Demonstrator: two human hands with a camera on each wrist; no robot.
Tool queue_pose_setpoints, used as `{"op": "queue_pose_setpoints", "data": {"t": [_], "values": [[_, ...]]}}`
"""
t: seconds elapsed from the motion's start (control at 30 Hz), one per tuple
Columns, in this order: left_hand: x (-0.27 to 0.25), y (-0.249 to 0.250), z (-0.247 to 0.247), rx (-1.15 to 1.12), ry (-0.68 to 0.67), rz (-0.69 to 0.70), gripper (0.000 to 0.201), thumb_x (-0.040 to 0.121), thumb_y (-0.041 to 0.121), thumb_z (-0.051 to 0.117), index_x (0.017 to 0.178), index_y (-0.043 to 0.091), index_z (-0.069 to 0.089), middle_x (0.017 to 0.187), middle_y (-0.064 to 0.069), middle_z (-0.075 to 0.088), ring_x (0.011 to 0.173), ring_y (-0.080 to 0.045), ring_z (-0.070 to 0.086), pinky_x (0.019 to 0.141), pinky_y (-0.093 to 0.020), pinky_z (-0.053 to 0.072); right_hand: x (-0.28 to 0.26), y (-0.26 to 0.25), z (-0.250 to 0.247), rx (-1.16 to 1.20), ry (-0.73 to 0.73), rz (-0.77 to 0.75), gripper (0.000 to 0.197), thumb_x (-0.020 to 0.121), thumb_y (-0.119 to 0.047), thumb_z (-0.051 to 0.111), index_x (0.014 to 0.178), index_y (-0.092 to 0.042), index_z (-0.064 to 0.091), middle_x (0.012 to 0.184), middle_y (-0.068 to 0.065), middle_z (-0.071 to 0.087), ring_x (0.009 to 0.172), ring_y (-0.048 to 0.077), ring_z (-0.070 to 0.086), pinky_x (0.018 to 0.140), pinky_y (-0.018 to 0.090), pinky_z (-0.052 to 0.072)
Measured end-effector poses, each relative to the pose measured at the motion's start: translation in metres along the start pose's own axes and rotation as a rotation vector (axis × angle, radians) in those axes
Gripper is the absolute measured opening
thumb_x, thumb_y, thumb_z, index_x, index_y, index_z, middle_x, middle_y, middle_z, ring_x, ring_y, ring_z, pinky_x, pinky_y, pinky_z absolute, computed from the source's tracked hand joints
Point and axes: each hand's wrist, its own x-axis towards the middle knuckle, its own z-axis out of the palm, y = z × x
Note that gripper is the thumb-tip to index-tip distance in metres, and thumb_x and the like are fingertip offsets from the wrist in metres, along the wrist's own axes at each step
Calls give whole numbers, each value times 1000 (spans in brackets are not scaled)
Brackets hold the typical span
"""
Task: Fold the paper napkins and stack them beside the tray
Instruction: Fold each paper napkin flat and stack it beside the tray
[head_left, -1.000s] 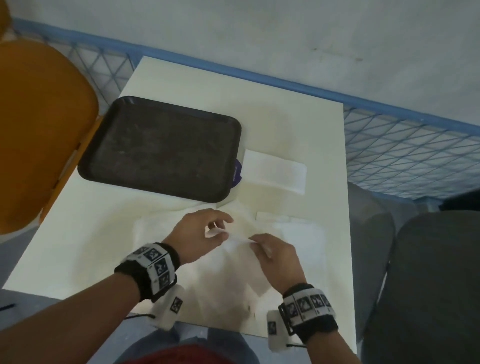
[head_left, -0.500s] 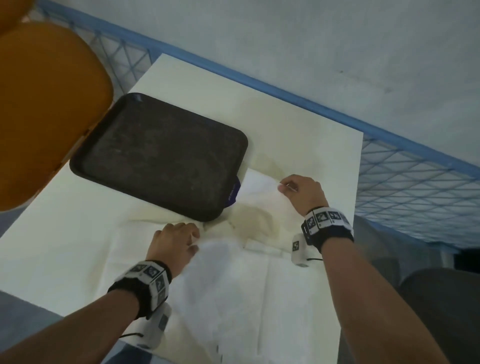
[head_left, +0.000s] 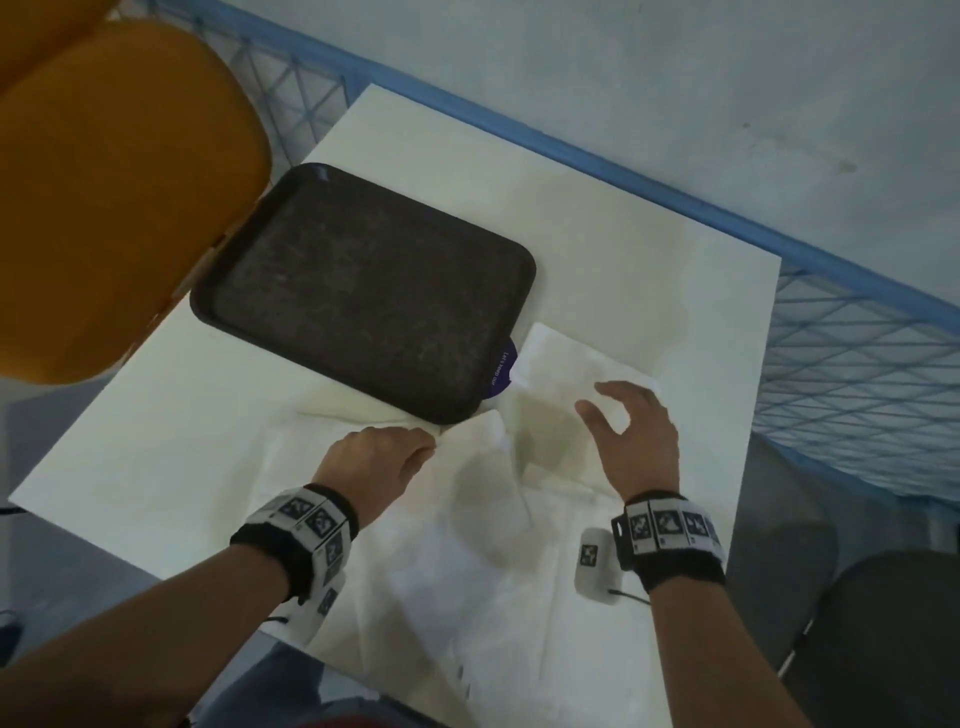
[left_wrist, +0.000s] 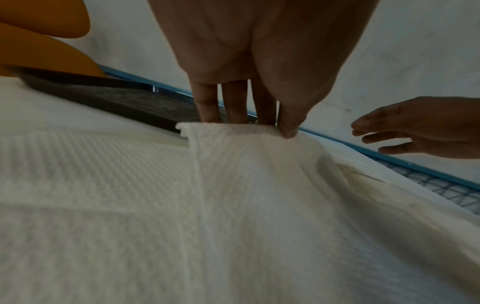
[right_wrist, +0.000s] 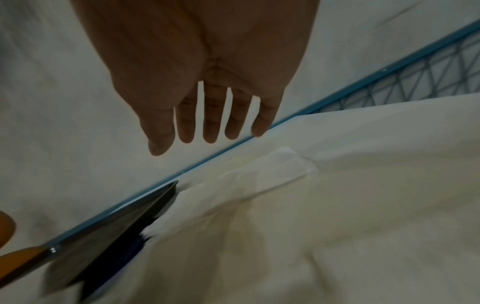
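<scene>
— Two hands over the table (head_left: 649, 270), and only one has hold of anything. See the left hand (head_left: 376, 462)? Its thumb and fingers (left_wrist: 235, 102) pinch the far edge of the unfolded napkin (head_left: 467, 571), lifting a ridge of it just in front of the tray (head_left: 363, 291).

— And the right hand (head_left: 636, 436)?

— Empty. It hovers, fingers (right_wrist: 210, 123) spread and nearly straight, above the folded napkin (head_left: 576, 364). From the wrist view there is clear air between the fingertips and the paper.

— Where does that folded one lie?

— Flat on the table, right beside the tray's right edge, close enough that its near corner almost meets the rim. Something small and purple (head_left: 501, 371) pokes out from under the tray at that spot; there is print on it, but I cannot read it.

— And the open sheets?

— Spread over the near half of the table, reaching the front edge, white on white, so I cannot tell how many lie there. The pinched one has a crease running back toward the person from the left hand.

— Is the tray holding anything?

— Nothing I can see; it is dark, speckled, set at an angle on the far left of the table. An orange chair (head_left: 104, 197) stands past it, and a blue railing (head_left: 623, 171) runs behind the table.
</scene>
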Motion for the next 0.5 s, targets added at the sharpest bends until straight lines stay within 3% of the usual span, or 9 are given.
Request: {"op": "queue_pose_setpoints", "data": {"t": [0.1, 0.17, 0.23, 0.3, 0.37, 0.43, 0.5], "values": [[-1, -6, -1, 1, 113, 153, 14, 91, 27, 67, 102, 22, 75, 96, 3, 75, 82, -22, 68, 68, -28, 48, -48, -11, 7, 118, -13, 69, 29, 88, -48, 72, 114, -34, 69, 120, -19, 61, 115, 11, 56, 102, 38, 49], [-2, -9, -5, 21, 188, 282, 12, 81, 20, 79, 93, 18, 77, 88, 1, 75, 75, -21, 68, 64, -28, 52, -76, -18, 14, 150, -18, 83, 28, 87, -48, 73, 112, -36, 69, 119, -20, 61, 115, 10, 58, 100, 36, 51], [-2, -11, -12, 15, 228, 383, 7, 82, 19, 79, 89, 17, 78, 86, 1, 75, 74, -21, 68, 64, -28, 54, -98, -22, 22, 180, -57, 108, 33, 85, -50, 74, 116, -39, 66, 122, -20, 62, 117, 10, 58, 99, 34, 51], [-3, -11, -21, -3, 234, 436, 6, 87, 21, 72, 91, 18, 77, 91, 2, 75, 78, -22, 67, 66, -30, 55, -114, -26, 29, 209, -118, 142, 51, 79, -59, 76, 126, -45, 59, 132, -21, 58, 122, 8, 56, 103, 33, 49], [-6, -7, -31, -95, 179, 427, 13, 94, 26, 61, 99, 20, 72, 94, 4, 73, 82, -19, 65, 69, -31, 55, -125, -31, 35, 233, -153, 164, 79, 71, -67, 78, 141, -49, 44, 143, -25, 50, 130, 4, 49, 109, 31, 43], [-13, -2, -44, -288, 141, 328, 11, 97, 29, 55, 102, 24, 63, 88, 7, 70, 77, -10, 62, 66, -20, 47, -131, -38, 38, 280, -167, 185, 97, 68, -63, 82, 149, -46, 32, 146, -27, 43, 131, -2, 44, 108, 26, 37], [-19, 1, -55, -469, 154, 231, 3, 98, 28, 54, 100, 26, 54, 79, 6, 67, 68, -10, 60, 59, -15, 43, -133, -49, 36, 297, -181, 215, 89, 72, -58, 83, 147, -40, 40, 142, -24, 49, 127, -1, 48, 104, 23, 39]]}}
